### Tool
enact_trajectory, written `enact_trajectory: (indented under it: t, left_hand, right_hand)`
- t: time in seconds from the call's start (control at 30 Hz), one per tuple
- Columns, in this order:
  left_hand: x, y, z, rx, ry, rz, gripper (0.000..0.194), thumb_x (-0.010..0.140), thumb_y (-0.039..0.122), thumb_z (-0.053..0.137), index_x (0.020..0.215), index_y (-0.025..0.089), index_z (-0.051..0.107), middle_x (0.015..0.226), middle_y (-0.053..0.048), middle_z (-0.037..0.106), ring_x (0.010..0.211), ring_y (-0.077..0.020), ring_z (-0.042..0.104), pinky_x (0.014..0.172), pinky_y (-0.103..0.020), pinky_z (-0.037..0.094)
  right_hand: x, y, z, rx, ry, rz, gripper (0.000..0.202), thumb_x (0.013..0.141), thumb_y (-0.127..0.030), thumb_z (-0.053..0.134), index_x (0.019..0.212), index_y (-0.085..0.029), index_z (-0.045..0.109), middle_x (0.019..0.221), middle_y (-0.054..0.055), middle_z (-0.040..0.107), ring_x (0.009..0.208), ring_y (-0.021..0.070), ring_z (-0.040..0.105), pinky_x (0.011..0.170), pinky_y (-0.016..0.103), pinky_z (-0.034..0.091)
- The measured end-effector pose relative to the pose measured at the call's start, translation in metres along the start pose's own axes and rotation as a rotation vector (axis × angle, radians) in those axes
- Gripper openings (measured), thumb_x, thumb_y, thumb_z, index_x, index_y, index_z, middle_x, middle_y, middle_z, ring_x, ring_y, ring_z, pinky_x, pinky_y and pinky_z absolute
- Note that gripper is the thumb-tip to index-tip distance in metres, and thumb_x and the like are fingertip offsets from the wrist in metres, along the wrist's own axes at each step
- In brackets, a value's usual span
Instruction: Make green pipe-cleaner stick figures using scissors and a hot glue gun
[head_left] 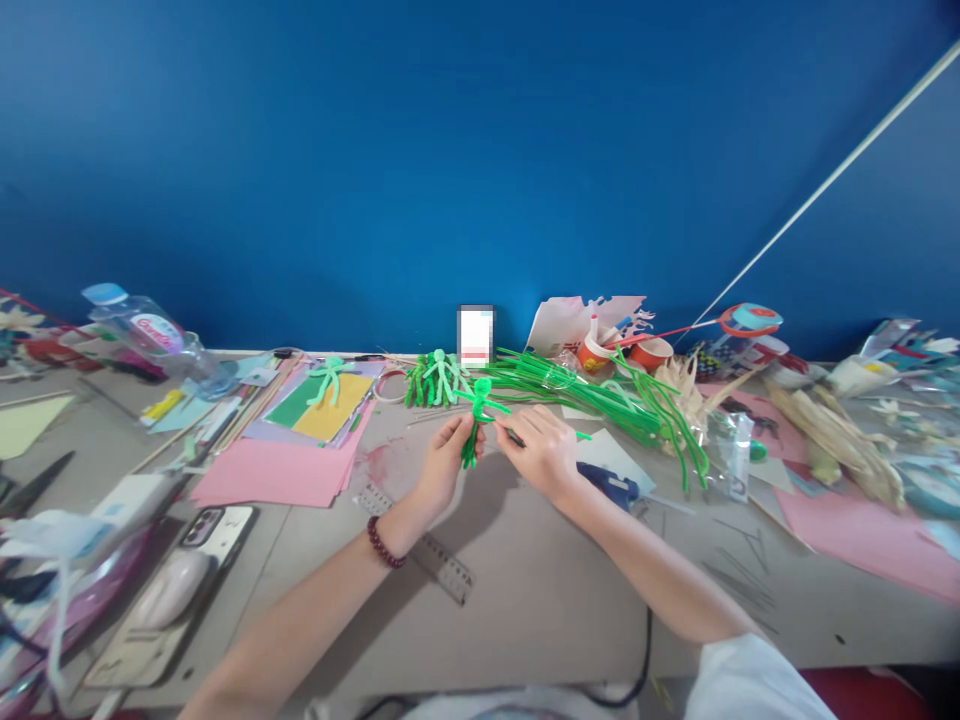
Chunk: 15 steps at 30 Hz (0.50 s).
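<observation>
My left hand (442, 462) is closed around the lower part of a small bright green pipe-cleaner figure (481, 398). The figure is upright, with a looped head, arms reaching sideways and a bundle of stems hanging below my fingers. Just to its right, my right hand (541, 446) is closed in a pinch on a green pipe cleaner (583, 436), whose tip sticks out past the knuckles. Something small and dark shows by the right fingertips; I cannot make out what it is. Behind the hands stand paler green pipe-cleaner figures (441, 378).
Long green pipe cleaners (547, 378) lie behind my right hand. A dark blue tool (611, 485) rests beside the right wrist, and a steel ruler (442, 568) lies under the left forearm. Pink paper (274, 474), a phone (221, 530) and a tilted bottle (154, 330) are leftward.
</observation>
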<state>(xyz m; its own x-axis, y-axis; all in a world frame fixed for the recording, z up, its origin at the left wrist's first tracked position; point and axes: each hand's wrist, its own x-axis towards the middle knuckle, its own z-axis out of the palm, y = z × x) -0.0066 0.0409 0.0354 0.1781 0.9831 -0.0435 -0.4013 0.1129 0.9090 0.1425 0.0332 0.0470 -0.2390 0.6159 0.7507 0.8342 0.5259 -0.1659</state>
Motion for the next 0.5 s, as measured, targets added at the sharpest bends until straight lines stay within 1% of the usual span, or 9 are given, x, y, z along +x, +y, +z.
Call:
enact_trajectory:
  t: [0.1,0.17,0.3,0.4,0.5]
  left_hand:
    - [0.0009,-0.0017,-0.001,0.01,0.025,0.003,0.029,0.074,0.045,0.063,0.07,0.017,0.057,0.062,0.001,0.053,0.05,-0.0089,0.046,0.048,-0.022,0.036]
    - [0.001,-0.0021,-0.0015,0.029,0.024,0.028,0.03,0.074,0.045,0.062,0.067,0.017,0.055,0.06,0.002,0.051,0.05,-0.0087,0.045,0.048,-0.023,0.036]
    - [0.0011,-0.0008,-0.0022,-0.001,0.017,0.069,0.032,0.076,0.044,0.062,0.062,0.017,0.052,0.056,0.003,0.047,0.049,-0.008,0.041,0.049,-0.023,0.035]
    - [-0.0002,0.0025,-0.0006,-0.111,0.005,0.017,0.029,0.073,0.041,0.066,0.064,0.017,0.053,0.057,0.003,0.047,0.048,-0.007,0.038,0.048,-0.022,0.032]
    - [-0.0035,0.007,0.0027,-0.204,-0.082,-0.07,0.03,0.072,0.039,0.067,0.061,0.016,0.051,0.054,0.004,0.043,0.046,-0.0061,0.033,0.047,-0.022,0.029]
  right_hand:
    - [-0.0008,-0.0004,0.0009,-0.02,0.005,-0.017,0.023,0.088,-0.022,0.05,0.069,-0.02,0.063,0.059,0.002,0.059,0.062,0.0146,0.05,0.062,0.027,0.035]
    - [-0.0013,-0.0007,0.0013,-0.016,-0.001,-0.012,0.024,0.088,-0.023,0.049,0.068,-0.02,0.063,0.059,0.002,0.059,0.062,0.0149,0.05,0.063,0.027,0.035]
    - [-0.0011,-0.0016,0.0009,0.069,-0.037,0.053,0.025,0.088,-0.025,0.049,0.069,-0.02,0.064,0.059,0.002,0.059,0.064,0.0153,0.051,0.062,0.027,0.037]
    - [0.0013,-0.0015,0.0004,0.225,-0.075,0.134,0.02,0.087,-0.025,0.05,0.074,-0.02,0.065,0.066,0.003,0.062,0.067,0.0154,0.054,0.064,0.026,0.039]
    - [0.0058,0.0001,0.0012,0.395,-0.12,0.233,0.018,0.085,-0.024,0.051,0.074,-0.019,0.064,0.069,0.003,0.063,0.063,0.0141,0.054,0.06,0.024,0.041]
